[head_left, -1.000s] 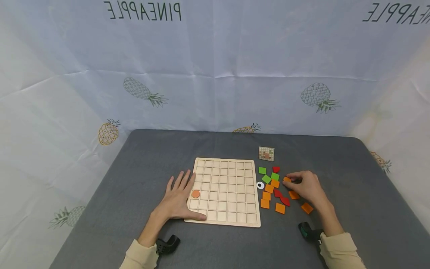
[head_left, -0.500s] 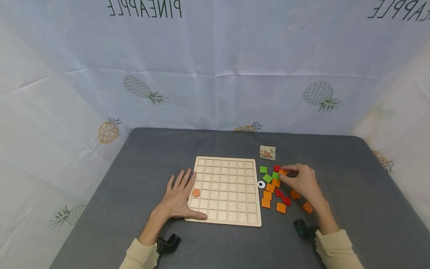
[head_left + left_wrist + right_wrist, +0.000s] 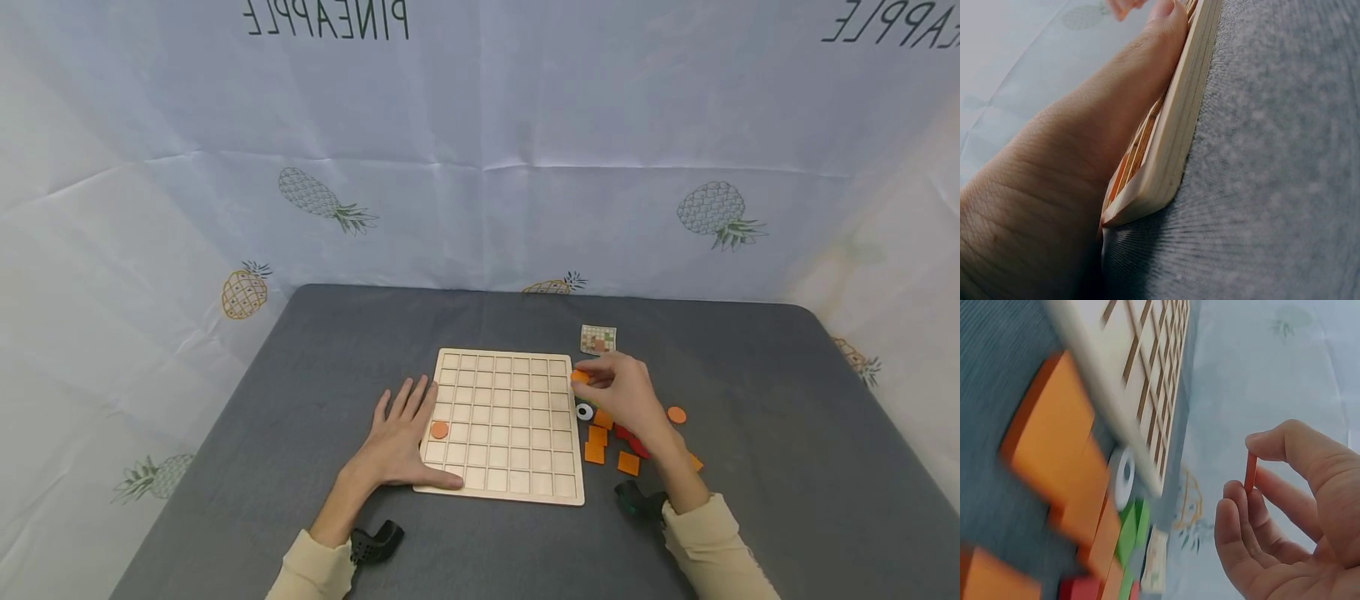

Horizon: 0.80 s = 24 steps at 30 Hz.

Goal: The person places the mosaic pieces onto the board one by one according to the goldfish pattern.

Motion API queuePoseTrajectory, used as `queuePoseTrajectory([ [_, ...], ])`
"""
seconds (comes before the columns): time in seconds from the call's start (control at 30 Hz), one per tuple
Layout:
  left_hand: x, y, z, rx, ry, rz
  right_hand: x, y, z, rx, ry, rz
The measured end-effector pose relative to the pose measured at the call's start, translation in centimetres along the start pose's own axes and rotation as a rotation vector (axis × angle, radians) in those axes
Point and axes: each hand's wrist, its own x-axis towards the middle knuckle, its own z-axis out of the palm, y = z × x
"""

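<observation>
A pale wooden grid board lies on the dark table, with one orange disc in a cell near its left side. My left hand rests with spread, straight fingers over the board's left edge and near corner; in the left wrist view its thumb lies along the rim. Between thumb and fingers my right hand pinches a thin orange piece, held near the board's right edge and seen edge-on in the right wrist view. Its full outline is partly hidden by the fingertips.
Right of the board lie several orange squares, red pieces, green pieces, a white ring and another orange disc. A small printed card lies behind them. Printed cloth hangs beyond the table.
My right hand has carried the orange piece leftward from the right side of the loose pieces to the board's right edge, uncovering an orange disc. My left hand has stayed in place.
</observation>
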Motion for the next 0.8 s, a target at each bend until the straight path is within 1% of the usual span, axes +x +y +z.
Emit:
queuePoseTrajectory([
  [0.23,0.0,0.1,-0.1,0.0,-0.007,-0.007,1.2,-1.8,2.6,0.048,-0.027,-0.088],
  [0.4,0.2,0.3,-0.1,0.0,-0.008,-0.01,1.6,-3.1,4.5,0.094,-0.047,-0.103],
  [0.53,0.3,0.3,-0.1,0.004,-0.013,-0.016,2.0,-3.9,6.0,0.115,-0.08,-0.121],
  [0.8,0.1,0.2,-0.1,0.005,-0.014,-0.02,3.0,-5.6,8.9,0.16,-0.133,-0.142],
])
